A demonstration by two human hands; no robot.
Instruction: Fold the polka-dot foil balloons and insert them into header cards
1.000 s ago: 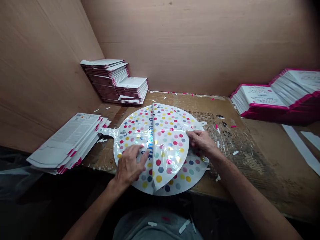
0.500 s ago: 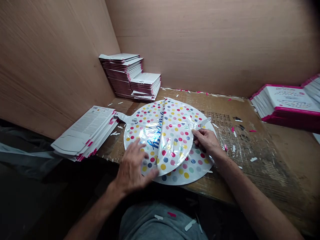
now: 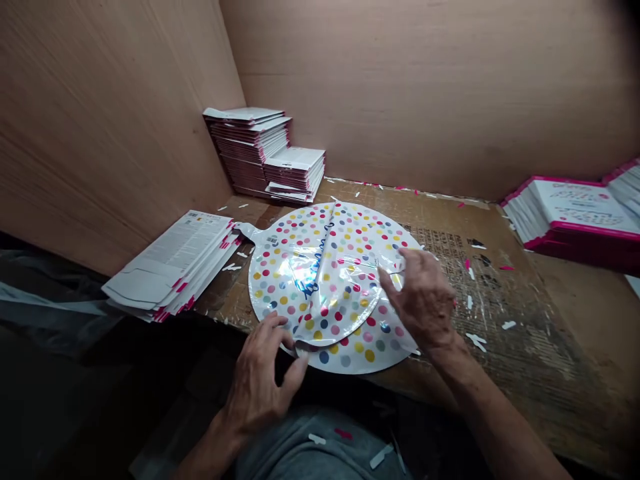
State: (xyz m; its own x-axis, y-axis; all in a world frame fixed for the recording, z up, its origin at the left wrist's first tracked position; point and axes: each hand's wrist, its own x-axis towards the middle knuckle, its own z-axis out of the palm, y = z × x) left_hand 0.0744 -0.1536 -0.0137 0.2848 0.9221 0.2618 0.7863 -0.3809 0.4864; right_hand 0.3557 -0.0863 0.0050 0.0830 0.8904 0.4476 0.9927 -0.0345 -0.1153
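A flat foil balloon (image 3: 285,287), white with coloured dots and blue lettering, lies on the bench with its neck pointing left. Its right part is folded over towards the left, and a dotted layer (image 3: 345,360) shows beneath it along the front right. My left hand (image 3: 263,370) is at the balloon's front left edge, fingers curved and thumb spread away from them. Over the right side of the balloon, my right hand (image 3: 423,297) has its thumb and fingers apart. I see nothing held in either hand.
Printed white card sleeves (image 3: 170,260) lie fanned at the left. Stacks of flat packs (image 3: 295,160) stand in the back corner, and pink-edged packs (image 3: 585,203) at the right. Wooden panels (image 3: 425,87) wall the bench. Paper scraps (image 3: 509,325) litter the cardboard top (image 3: 540,360).
My right hand has let go of the folded edge and spread its fingers. My left hand has drawn back slightly towards me. The folded part has shifted a little leftward.
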